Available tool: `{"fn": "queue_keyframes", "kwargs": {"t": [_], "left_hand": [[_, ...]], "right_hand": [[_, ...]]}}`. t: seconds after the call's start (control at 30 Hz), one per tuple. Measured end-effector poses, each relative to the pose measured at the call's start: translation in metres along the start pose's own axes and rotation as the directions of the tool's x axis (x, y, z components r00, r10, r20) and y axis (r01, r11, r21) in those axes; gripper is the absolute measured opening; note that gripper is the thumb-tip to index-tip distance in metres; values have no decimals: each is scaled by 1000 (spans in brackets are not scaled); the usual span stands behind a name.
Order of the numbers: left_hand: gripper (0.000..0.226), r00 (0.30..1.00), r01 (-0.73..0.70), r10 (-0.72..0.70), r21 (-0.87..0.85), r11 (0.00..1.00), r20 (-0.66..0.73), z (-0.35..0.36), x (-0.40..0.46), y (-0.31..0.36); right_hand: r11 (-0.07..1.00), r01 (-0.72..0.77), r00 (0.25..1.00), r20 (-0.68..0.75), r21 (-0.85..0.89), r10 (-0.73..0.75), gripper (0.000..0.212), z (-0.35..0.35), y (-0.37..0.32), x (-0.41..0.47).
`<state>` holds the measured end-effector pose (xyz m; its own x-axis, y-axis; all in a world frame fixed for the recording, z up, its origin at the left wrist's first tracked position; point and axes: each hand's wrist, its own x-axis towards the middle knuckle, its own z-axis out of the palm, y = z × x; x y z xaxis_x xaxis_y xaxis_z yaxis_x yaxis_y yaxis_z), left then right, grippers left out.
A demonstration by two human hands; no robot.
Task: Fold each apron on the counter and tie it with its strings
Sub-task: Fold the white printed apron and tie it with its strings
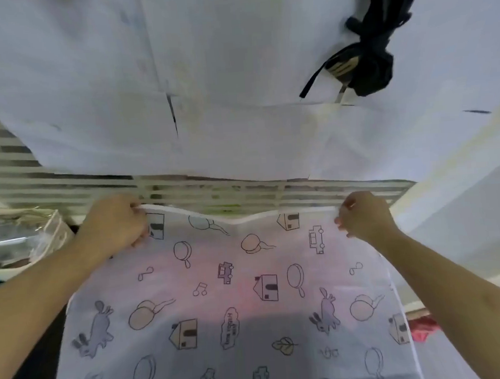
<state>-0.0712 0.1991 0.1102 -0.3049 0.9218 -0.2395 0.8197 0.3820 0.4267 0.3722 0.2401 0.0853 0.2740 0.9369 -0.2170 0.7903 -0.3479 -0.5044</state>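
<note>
A thin white apron (236,302) printed with houses, rabbits, pans and music notes hangs spread out in front of me, filling the lower middle of the view. My left hand (116,223) grips its top edge at the left corner. My right hand (363,217) pinches the same edge at the right corner. The edge sags a little between the two hands. The apron's strings are not visible.
Behind the apron run pale horizontal slats (65,187) below a white papered wall (205,74). A dark folded umbrella (372,53) hangs at the upper right. A foil-lined box (24,234) sits at the left, and something red (424,329) shows at the right edge.
</note>
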Motion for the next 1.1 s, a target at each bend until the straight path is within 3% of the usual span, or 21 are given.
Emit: {"fn": "queue_keyframes", "kwargs": {"t": [0.1,0.27,0.33,0.4,0.5,0.6,0.9,1.0,1.1], "left_hand": [[7,995,73,-88,-243,967,-51,55,15,-19],[85,1000,1,7,-302,953,26,140,32,-60],[102,994,-43,77,-358,933,79,177,30,-67],[98,980,-89,141,-325,942,142,219,23,-77],[82,967,-236,228,72,969,111,270,25,-105],[80,957,-287,285,364,886,63,296,47,-133],[82,902,-372,421,325,870,-95,296,56,-143],[66,837,-441,515,333,834,-183,292,30,-139],[56,843,-467,520,288,836,-141,298,-39,-131]], "right_hand": [[999,41,998,53,2,-41,40,49,24,11],[970,241,959,151,-4,-238,100,124,60,12],[930,358,927,155,-82,-343,111,161,76,6],[896,371,928,120,-244,-352,102,201,96,-4],[888,315,949,129,-334,-288,73,245,119,-10],[866,304,952,90,-398,-294,66,271,135,2],[849,244,959,-15,-468,-283,73,275,142,12],[864,223,960,-50,-451,-274,73,280,144,18],[865,216,936,-156,-453,-315,66,277,140,6]]}}
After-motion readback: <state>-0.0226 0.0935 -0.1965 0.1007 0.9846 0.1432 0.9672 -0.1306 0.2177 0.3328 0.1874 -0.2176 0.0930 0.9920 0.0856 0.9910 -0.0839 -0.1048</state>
